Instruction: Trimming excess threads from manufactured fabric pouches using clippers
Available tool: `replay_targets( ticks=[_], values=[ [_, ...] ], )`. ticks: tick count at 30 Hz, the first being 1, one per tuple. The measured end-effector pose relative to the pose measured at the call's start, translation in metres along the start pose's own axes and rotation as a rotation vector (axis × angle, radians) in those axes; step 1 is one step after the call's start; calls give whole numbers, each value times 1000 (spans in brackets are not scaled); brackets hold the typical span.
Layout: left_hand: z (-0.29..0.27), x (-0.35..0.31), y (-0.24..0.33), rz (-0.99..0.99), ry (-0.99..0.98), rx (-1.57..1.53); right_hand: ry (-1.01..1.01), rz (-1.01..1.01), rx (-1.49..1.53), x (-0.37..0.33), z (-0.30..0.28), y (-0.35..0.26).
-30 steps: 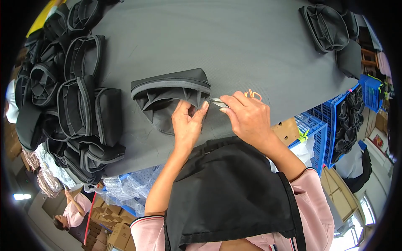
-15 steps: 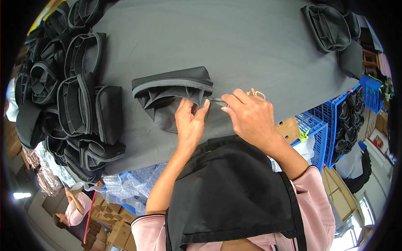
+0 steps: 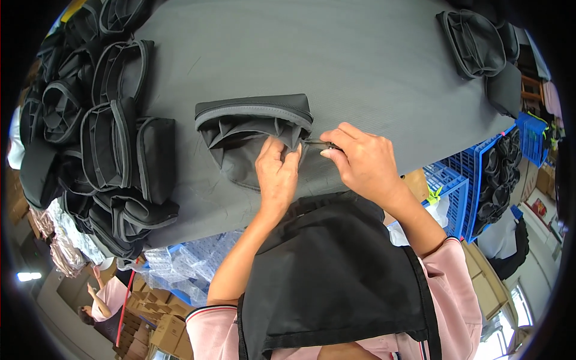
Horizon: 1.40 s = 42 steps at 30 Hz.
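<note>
Black pouch (image 3: 242,146) with grey zip (image 3: 258,110), grey table (image 3: 336,66), pink shirt (image 3: 449,267); snips (image 3: 316,142) apparently silver

I am in a workshop, more precisely a production floor for fabric goods. On my broad grey worktable (image 3: 252,54), black zippered pouches (image 3: 108,144) lie heaped at the left, with a smaller cluster (image 3: 474,45) at the far right, all much like the divided pouch (image 3: 255,111) I hold. Beside the table stand blue plastic crates (image 3: 457,198), 1 of them filled with more black items. Stacked cardboard boxes (image 3: 170,331) and clear plastic wrapping (image 3: 186,264) crowd the lower left. I wear a black apron (image 3: 336,276) over a pink shirt (image 3: 462,300); 1 co-worker (image 3: 111,297) in pink is nearby.
</note>
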State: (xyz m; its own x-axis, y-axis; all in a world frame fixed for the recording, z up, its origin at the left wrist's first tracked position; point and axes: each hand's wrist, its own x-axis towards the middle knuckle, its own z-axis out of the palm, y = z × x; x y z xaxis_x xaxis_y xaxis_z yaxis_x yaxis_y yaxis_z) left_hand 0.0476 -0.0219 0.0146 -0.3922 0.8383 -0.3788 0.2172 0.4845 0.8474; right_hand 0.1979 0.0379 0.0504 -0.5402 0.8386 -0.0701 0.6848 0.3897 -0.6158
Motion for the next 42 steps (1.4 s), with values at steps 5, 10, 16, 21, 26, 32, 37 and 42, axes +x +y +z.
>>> replay_targets(
  ticks=[5,10,16,21,26,32,37,42],
  values=[
    [4,1,-7,47,17,19,20,-20,24,-1,1,3],
    [3,2,-10,135,58,38,64,70,153,-1,4,2],
    [-4,5,4,8,-25,15,-25,592,1134,3,43,15],
    [-11,12,7,58,-114,134,-8,668,1469,14,43,14],
    [-4,13,-3,58,-39,114,9,737,1306,22,52,10],
    [7,17,-3,-40,86,98,193,645,1178,14,70,9],
    [12,20,-3,-11,150,118,286,560,1115,5,72,8],
    [12,21,-7,-9,153,72,-68,505,1107,-12,46,12]
  ],
)
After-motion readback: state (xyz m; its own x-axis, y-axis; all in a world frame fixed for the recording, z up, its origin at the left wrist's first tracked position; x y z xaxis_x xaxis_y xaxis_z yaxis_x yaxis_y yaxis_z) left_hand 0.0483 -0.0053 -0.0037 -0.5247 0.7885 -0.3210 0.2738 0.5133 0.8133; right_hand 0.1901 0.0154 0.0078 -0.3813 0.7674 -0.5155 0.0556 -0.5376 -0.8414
